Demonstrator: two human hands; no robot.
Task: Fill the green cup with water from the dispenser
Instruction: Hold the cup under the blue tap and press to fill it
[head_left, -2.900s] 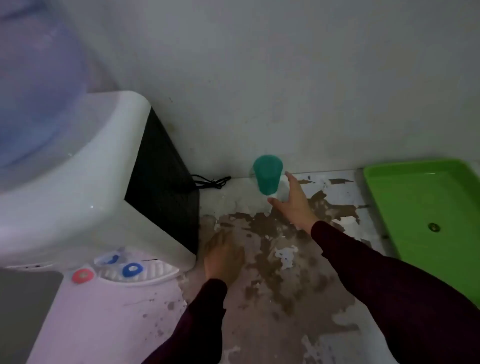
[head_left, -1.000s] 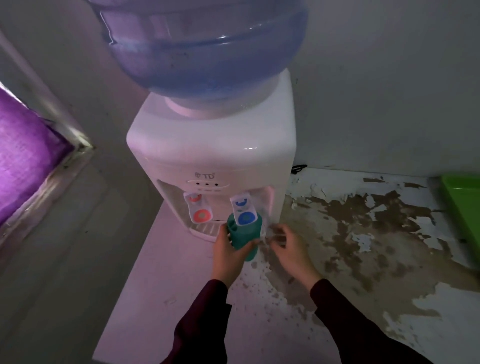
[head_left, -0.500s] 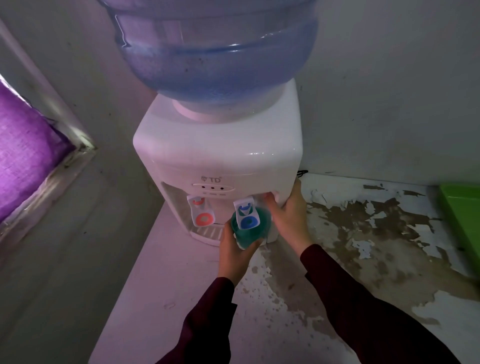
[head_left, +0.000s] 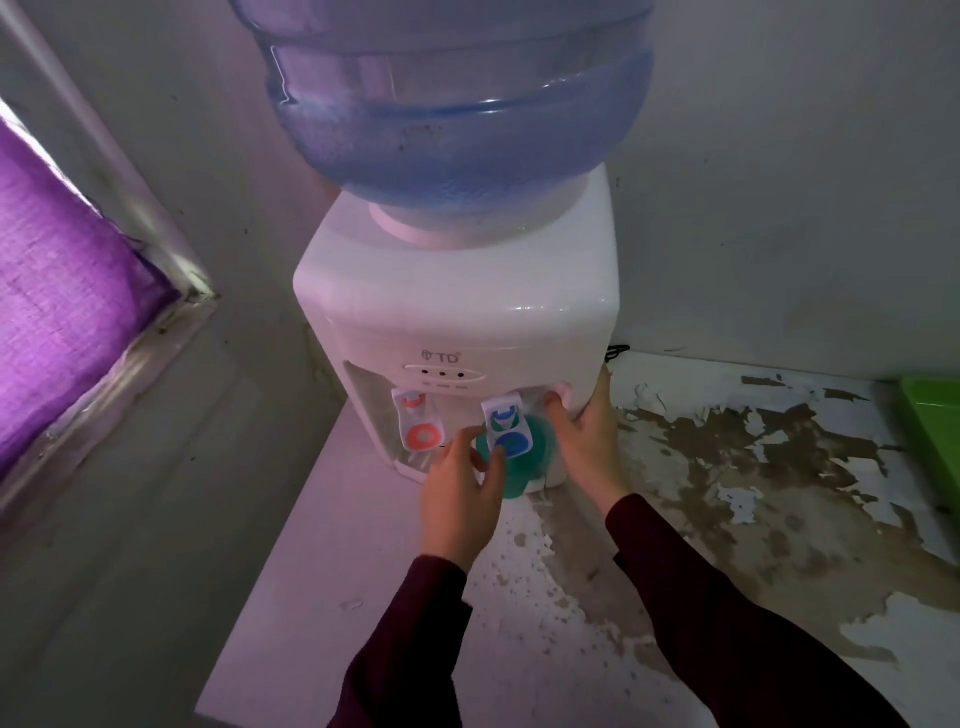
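A white water dispenser carries a big blue bottle and stands on a worn countertop. The green cup sits in the recess right under the blue tap; the tap hides most of its rim. My left hand wraps the cup's left side, and one fingertip touches the blue lever. The dispenser's front right corner is gripped by my right hand, fingers curled round its edge beside the cup. A red tap hangs to the left. Whether water is flowing cannot be made out.
A bright green tray lies at the far right of the peeling countertop. A black cable runs behind the dispenser. Purple cloth covers a window on the left. The wall stands close behind.
My left hand has carried the cup from the counter's back into the recess under the blue tap. The right hand let go of the cup and now clasps the dispenser's corner.
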